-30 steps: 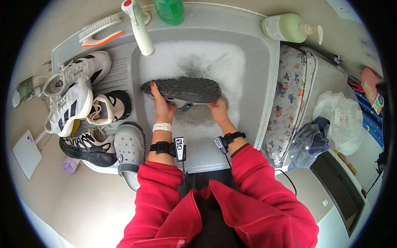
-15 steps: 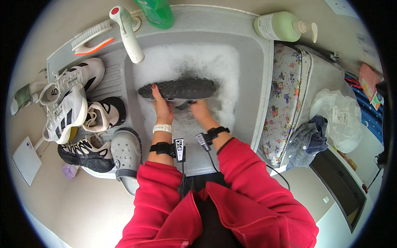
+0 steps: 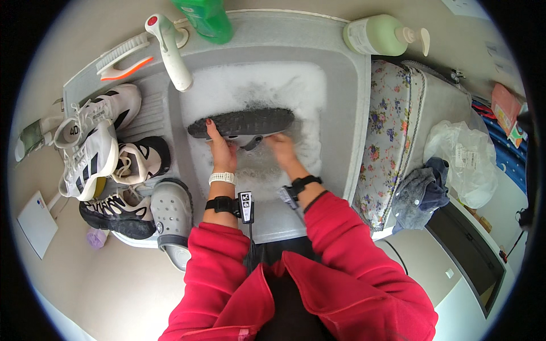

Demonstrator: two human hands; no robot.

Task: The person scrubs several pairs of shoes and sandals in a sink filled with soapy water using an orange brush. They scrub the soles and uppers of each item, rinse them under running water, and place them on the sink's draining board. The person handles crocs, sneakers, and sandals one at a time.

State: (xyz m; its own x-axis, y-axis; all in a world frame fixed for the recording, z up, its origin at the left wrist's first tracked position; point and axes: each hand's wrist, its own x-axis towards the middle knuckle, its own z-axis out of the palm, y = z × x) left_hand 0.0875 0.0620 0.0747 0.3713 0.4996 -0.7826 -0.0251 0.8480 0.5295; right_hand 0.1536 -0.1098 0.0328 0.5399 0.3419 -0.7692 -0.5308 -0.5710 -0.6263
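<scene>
A grey clog point(image 3: 244, 123) lies on its side in the sudsy sink water, its dark, foam-specked sole facing away from me. My left hand point(image 3: 220, 150) grips its left part, the thumb pressed on the sole and the fingers out of sight beneath. My right hand point(image 3: 280, 149) is at the lower right edge of the clog, smeared by motion. Whether it holds anything there, I cannot make out. Next to that hand the clog's grey strap point(image 3: 250, 143) shows. White suds point(image 3: 284, 77) spread around the clog.
Left on the ridged drainboard sit several sneakers point(image 3: 91, 159) and another grey clog point(image 3: 170, 210). Behind stand a scrub brush point(image 3: 122, 57), a white faucet point(image 3: 170, 54), a green bottle point(image 3: 205, 20) and a pump bottle point(image 3: 378, 35). A flowered cover point(image 3: 387, 131) borders the sink's right.
My right hand has shifted slightly right along the clog's edge and is now blurred. The left hand keeps its grip; the clog stays nearly in place.
</scene>
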